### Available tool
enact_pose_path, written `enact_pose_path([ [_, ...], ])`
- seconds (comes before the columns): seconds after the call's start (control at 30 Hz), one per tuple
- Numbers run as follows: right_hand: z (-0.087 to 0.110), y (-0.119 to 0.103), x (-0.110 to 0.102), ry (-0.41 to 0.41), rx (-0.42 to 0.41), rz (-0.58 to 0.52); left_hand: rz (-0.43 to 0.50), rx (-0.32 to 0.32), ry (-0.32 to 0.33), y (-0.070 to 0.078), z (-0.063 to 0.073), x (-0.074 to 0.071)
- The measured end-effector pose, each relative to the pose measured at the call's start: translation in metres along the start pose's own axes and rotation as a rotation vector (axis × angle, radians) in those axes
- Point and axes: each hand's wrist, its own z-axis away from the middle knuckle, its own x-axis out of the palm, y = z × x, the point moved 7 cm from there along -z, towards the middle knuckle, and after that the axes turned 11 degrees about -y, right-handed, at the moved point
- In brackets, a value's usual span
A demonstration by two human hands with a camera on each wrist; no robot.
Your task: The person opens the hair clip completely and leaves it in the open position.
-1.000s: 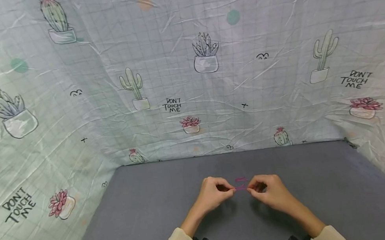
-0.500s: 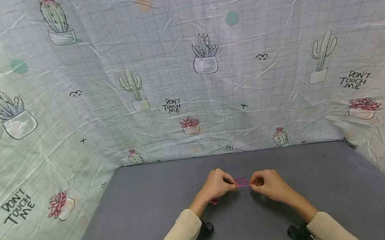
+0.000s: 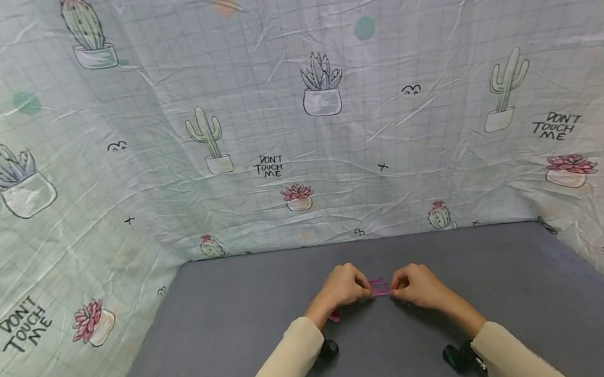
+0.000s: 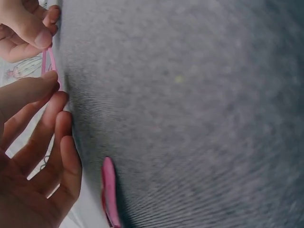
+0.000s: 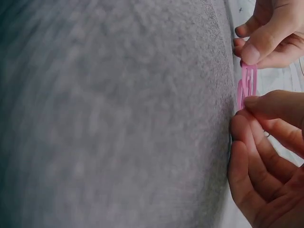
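A pink snap hair clip spans the small gap between my two hands. My left hand pinches its left end between thumb and fingers. The other end is pinched by my right hand. In the right wrist view the slotted pink hair clip shows between the thumb tips. Just beyond the held clip, more pink shows on the table. Another pink clip lies on the grey cloth near my left wrist, partly hidden by the forearm in the head view.
The grey table stretches out around both hands. A pale curtain printed with cacti hangs along its back and sides. Dark wrist cameras sit under both cream sleeves.
Both hands have moved slightly away from the body with the clip pinched between them. My left forearm has swung right, and the pink clip beneath it has come into view.
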Motion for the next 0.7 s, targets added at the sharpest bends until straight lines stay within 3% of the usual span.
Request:
enact_pose_path([
  [0.7,-0.0026,-0.0015,0.0001,0.013,0.017,0.027,-0.023,-0.035,-0.034,-0.0026,-0.0031,0.0026],
])
